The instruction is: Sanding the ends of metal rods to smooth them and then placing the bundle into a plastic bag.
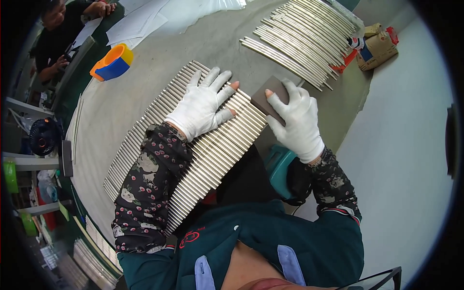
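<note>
Steadying silvery metal rods [237,137] mid-frame under a flat, spread left hand [202,105], grasping a brown block [261,102] in the right hand [300,117] beside their right ends; apparently evening them, next needing level pressure

Grey worktable [106,111], pale wall [401,159] at right — perhaps shelving [34,164] at left.

Table [94,123] free left of the rods [227,153] — orange-blue ring [116,69] obstructs beyond.
</note>
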The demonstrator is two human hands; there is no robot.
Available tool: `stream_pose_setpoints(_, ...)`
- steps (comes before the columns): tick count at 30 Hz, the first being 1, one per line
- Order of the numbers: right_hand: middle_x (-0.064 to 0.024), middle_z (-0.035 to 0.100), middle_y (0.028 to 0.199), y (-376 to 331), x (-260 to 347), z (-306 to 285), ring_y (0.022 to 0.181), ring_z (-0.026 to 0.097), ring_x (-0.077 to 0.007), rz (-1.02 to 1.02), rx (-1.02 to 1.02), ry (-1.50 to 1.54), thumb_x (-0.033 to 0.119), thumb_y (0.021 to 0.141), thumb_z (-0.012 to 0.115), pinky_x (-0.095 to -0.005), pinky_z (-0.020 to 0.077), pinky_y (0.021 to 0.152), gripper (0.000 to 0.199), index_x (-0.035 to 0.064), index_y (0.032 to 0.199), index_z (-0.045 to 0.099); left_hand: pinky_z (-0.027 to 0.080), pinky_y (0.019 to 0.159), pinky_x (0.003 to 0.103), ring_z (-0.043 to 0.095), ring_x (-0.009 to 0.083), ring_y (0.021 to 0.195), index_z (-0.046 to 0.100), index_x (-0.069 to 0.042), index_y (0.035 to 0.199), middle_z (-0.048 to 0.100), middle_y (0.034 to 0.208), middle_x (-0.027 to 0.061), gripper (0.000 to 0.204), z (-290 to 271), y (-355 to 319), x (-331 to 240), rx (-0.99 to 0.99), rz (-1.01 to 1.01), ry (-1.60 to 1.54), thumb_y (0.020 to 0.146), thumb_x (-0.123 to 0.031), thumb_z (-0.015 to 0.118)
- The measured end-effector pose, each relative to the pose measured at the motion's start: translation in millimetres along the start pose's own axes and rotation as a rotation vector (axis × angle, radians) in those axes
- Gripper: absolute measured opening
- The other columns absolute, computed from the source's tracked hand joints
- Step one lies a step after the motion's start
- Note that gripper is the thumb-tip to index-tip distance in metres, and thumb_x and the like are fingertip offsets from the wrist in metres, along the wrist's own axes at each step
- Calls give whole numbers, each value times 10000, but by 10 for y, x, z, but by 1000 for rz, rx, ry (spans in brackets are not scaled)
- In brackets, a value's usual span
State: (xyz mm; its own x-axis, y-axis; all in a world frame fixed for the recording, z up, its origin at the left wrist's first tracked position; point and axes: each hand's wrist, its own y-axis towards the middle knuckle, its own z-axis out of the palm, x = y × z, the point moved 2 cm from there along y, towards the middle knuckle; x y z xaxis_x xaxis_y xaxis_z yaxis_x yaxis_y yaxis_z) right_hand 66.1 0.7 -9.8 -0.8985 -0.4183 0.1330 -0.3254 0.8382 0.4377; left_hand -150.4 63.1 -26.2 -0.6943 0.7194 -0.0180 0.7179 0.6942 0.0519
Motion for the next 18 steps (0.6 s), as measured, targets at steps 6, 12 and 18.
stream_pose_setpoints(6,-188,460,1259,-56,-13,-11,1007,498,-313,-38,-1,17,201,673,715,-393,403,755,487,139,1141,594,150,1100,538,242,362,1353,360,-111,1388,309,1446,159,689,20,2,-9,36,1,13,893,-590,352)
stream_pose_setpoints(12,-174,463,1253,-268,-172,-57,985,500,-301,-70,-5,-15,214,669,722,-387,397,752,496,147,1143,592,151,1100,535,240,357,1355,356,-121,1394,308,1448,163,697,48,81,-58,49,11,10,889,-601,348)
stream_pose_setpoints(18,-178,460,1265,-117,-85,-45,1049,481,-321,-20,37,-4,175,655,714,-399,389,842,522,137,1158,582,147,1101,535,243,362,1354,368,-115,1386,321,1440,171,696,31,96,-99,10,24,1,886,-599,357)
